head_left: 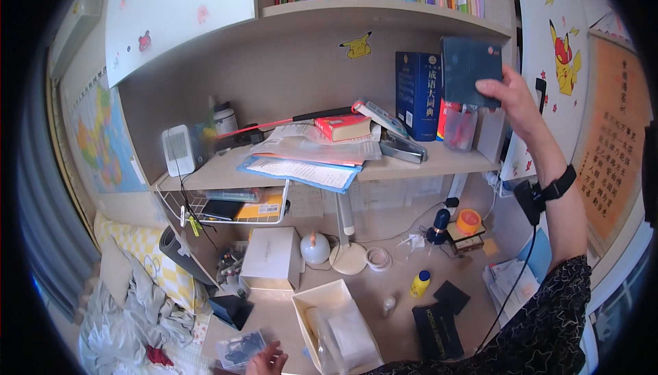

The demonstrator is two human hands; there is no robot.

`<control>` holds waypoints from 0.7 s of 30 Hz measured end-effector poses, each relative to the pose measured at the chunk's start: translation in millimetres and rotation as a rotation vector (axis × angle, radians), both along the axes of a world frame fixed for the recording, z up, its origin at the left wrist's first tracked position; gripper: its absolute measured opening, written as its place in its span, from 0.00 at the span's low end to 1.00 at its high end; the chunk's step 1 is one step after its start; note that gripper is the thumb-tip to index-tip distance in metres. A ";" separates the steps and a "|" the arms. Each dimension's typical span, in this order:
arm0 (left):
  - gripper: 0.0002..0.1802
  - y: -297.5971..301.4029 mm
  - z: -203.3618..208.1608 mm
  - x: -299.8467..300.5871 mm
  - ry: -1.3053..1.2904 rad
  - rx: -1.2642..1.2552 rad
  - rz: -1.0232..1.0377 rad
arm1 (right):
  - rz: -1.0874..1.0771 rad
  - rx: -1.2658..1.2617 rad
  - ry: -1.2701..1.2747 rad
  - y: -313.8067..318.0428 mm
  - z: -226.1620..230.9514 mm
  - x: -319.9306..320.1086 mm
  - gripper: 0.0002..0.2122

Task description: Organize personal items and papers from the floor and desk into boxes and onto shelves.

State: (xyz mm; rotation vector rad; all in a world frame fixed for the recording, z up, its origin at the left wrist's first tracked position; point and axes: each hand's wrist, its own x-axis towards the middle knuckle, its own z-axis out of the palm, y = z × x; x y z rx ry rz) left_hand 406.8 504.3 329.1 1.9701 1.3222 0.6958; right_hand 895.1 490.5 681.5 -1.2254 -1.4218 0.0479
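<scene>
While your right hand (515,101) holds the dark blue box (470,66) up in front of the shelf (439,164), its thumb presses the front face near the lower right corner; the other fingers are hidden behind, so you cannot tell how well they back it up. With the visible hold so near one corner, the box could tilt or slip, perhaps landing on the shelf or falling to the table (397,330). In this view it sits just right of the blue dictionary (413,97) and overlaps the top of the clear plastic cup (460,129); whether it touches either is unclear, but a low or sideways swing could tip the cup. The cable (510,301) hanging from your wrist strap (558,184) runs down past the papers (510,282), and a quick reach might snag them. Your left hand (267,360), cut off by the lower edge, has its fingers loosely parted with nothing visible between them, just beside the clear bag (240,349); a careless sweep there could shove the bag aside.
</scene>
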 end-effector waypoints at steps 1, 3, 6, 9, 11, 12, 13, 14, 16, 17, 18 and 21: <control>0.15 1.6 -0.1 -2.4 0.009 -0.013 -0.022 | 0.015 -0.005 0.011 -2.3 -9.4 -9.7 0.26; 0.16 4.2 -0.8 -7.0 0.070 -0.037 -0.043 | 0.014 -0.050 0.044 -4.4 -21.6 -14.0 0.27; 0.28 13.9 -4.1 -17.6 0.147 -0.134 -0.100 | 0.067 -0.132 0.089 -5.1 -33.5 -18.8 0.29; 0.18 14.1 55.6 10.0 0.019 -0.075 -0.038 | 0.123 -0.102 0.090 -2.8 -51.4 -16.5 0.31; 0.18 28.0 75.7 4.4 -0.130 -0.040 -0.092 | 0.123 -0.131 0.095 -7.3 -61.6 -22.1 0.32; 0.17 37.8 89.4 12.2 -0.255 -0.040 -0.083 | 0.158 -0.164 0.102 -7.9 -69.8 -24.3 0.32; 0.15 44.4 111.0 19.8 -0.374 -0.037 -0.068 | 0.200 -0.194 0.115 -9.6 -76.9 -25.2 0.32; 0.15 50.6 134.4 28.0 -0.397 0.008 -0.096 | 0.223 -0.187 0.142 -12.3 -85.6 -21.7 0.32; 0.14 60.1 184.3 47.9 -0.455 0.071 -0.158 | 0.197 -0.101 0.087 -14.1 -102.8 -22.3 0.30; 0.14 63.0 210.2 59.3 -0.490 0.092 -0.197 | 0.161 -0.062 0.031 -15.4 -111.1 -19.7 0.30; 0.15 68.4 231.8 71.5 -0.472 0.143 -0.243 | 0.186 -0.032 0.077 -15.3 -117.9 -22.2 0.27; 0.14 96.5 276.7 122.2 -0.501 0.206 -0.349 | -0.001 -0.027 0.006 -27.0 -130.5 -19.5 0.24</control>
